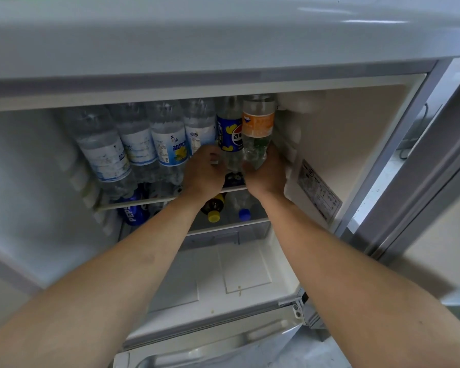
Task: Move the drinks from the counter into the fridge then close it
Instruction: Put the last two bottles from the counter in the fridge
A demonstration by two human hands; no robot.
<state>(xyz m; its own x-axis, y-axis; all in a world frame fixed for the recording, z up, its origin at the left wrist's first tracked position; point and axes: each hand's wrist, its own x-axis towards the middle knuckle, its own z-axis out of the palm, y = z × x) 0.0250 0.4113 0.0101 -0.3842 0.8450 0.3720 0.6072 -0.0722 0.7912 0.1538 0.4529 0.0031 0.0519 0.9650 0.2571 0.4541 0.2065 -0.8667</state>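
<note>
Light was soft and even; glare streaked the fridge [223, 35] top, and wide-angle distortion blurred the edges.

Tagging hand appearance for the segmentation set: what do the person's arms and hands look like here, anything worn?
Both forearms are bare up to the frame edge: no sleeves in view. The left hand and right hand wear no gloves; no watch, bracelet or wristband shows on either wrist. Rings cannot be judged, since the fingers are mostly hidden.

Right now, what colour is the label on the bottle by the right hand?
Orange, on the clear bottle at the right hand; the head view shows it.
</note>
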